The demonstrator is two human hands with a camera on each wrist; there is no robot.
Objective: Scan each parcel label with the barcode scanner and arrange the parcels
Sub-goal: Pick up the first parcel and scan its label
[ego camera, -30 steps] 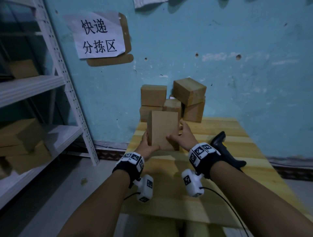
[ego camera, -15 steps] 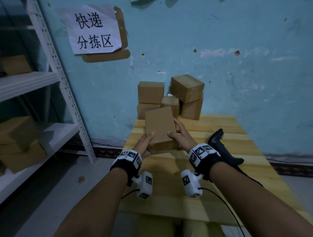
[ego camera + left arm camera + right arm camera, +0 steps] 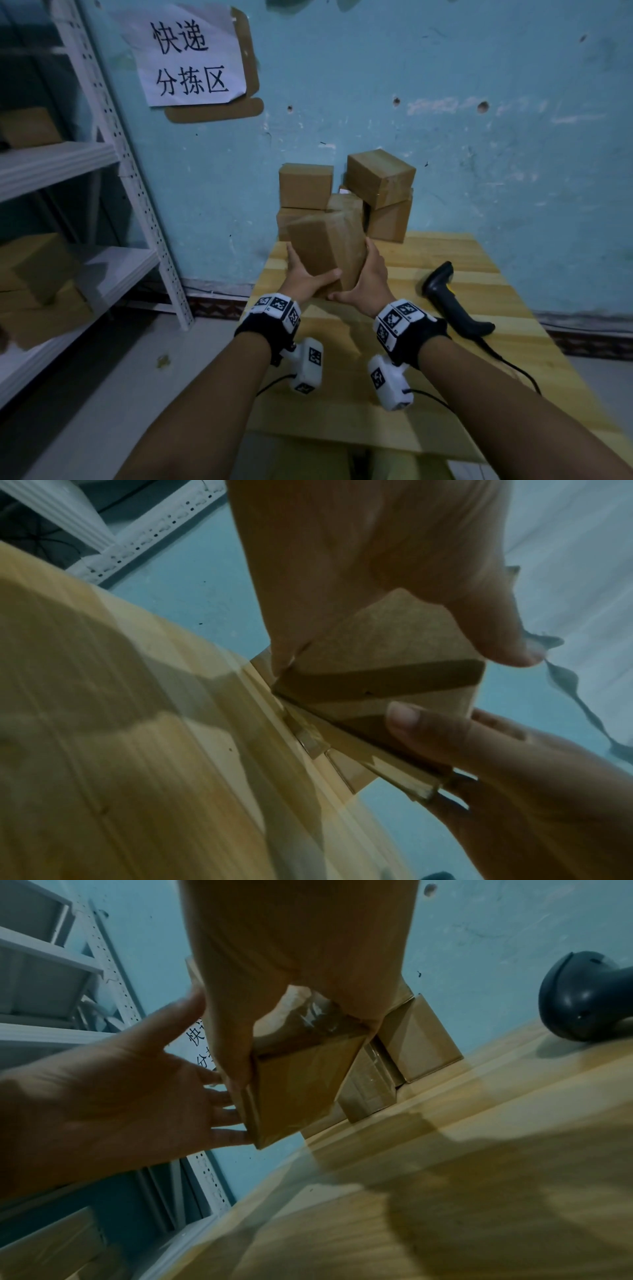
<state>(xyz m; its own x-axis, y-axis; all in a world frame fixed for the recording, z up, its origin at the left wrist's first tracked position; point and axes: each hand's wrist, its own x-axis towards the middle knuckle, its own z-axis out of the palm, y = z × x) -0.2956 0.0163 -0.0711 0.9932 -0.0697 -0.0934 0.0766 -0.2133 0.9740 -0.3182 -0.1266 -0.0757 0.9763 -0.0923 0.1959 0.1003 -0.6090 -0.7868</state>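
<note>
I have the parcel (image 3: pixel 325 253) up off the table (image 3: pixel 445 342) now, held between both hands in front of the stack of parcels (image 3: pixel 359 192) by the wall. A second ago it stood upright with its broad face toward me; half a second ago it was tipping back; now it is turned so a long edge points at me and two faces show, blurred with motion. My left hand (image 3: pixel 308 279) cups the lower left side, thumb lying across the near face. My right hand (image 3: pixel 371 281) presses the right side with its fingers running up the cardboard, thumb under the bottom corner. In the right wrist view my left hand's fingers (image 3: pixel 226 1096) look nearly straight against the box edge.

I read this as me rotating the parcel to hunt for its label. No label shows on any face I can see, only brown cardboard and clear tape (image 3: pixel 308 737). The barcode scanner (image 3: pixel 448 301) lies untouched on the table to my right, well apart from my hands. Scanning has not begun for this parcel; I judge one hand must let go to reach the scanner once the label turns up.
</note>
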